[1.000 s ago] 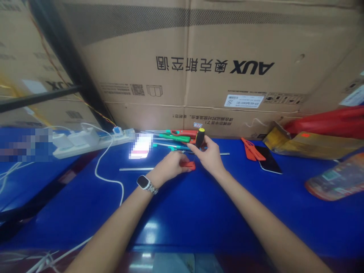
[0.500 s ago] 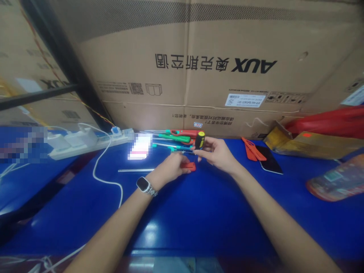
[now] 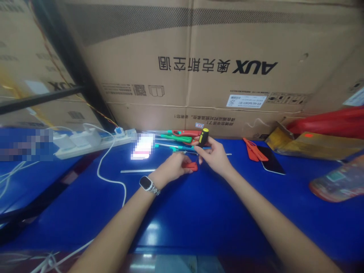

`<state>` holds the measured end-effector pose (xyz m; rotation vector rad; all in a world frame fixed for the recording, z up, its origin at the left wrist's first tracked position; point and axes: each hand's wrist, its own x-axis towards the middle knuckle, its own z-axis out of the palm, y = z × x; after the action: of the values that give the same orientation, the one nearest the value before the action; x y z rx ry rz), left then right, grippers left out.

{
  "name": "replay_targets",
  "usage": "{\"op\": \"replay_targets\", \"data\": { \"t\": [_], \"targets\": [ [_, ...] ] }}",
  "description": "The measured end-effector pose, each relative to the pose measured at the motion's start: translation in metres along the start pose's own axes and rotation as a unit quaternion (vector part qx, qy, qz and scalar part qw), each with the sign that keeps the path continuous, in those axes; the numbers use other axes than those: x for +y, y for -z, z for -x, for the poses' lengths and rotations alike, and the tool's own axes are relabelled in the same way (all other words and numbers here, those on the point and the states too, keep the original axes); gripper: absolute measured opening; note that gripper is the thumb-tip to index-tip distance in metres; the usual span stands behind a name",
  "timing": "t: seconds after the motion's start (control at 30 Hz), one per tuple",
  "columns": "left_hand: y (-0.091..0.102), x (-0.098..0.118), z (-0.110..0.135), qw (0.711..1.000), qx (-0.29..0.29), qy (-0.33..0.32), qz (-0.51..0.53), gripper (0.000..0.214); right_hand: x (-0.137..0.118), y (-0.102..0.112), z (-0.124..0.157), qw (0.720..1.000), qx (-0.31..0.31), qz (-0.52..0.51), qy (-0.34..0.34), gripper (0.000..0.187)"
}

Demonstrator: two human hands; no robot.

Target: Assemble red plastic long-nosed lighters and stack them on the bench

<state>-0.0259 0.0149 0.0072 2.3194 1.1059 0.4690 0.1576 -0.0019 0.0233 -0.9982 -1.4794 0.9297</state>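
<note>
Right hand: screwdriver; left hand: red clip

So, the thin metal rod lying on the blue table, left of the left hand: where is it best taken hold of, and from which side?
Probably at its middle, from above. The metal rod lies flat and almost crosswise on the table, so a pinch across it fits; its right end is near the left hand, its left end near the white cable.

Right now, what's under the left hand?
A small red part held on the blue table; only its end shows past the left hand. The rest is covered. The right hand holds a screwdriver beside it.
</note>
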Motion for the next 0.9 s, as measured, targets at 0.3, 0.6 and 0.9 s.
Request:
{"op": "replay_targets", "data": {
  "t": [0.3, 0.6, 0.9],
  "targets": [
    [-0.003, -0.003, -0.001, 0.999, 0.009, 0.0, -0.047, 0.022, -0.011, 0.018, -0.005, 0.995, -0.08, 0.002, -0.053, 0.045],
    [0.011, -0.008, 0.006, 0.997, -0.002, -0.002, -0.078, 0.038, -0.01, -0.004, -0.002, 0.996, 0.08, 0.016, 0.029, 0.039],
    [0.026, -0.024, 0.014, 0.995, -0.024, 0.007, -0.101, 0.018, -0.01, 0.029, 0.029, 0.965, -0.121, 0.232, 0.012, 0.032]
  ]
}}
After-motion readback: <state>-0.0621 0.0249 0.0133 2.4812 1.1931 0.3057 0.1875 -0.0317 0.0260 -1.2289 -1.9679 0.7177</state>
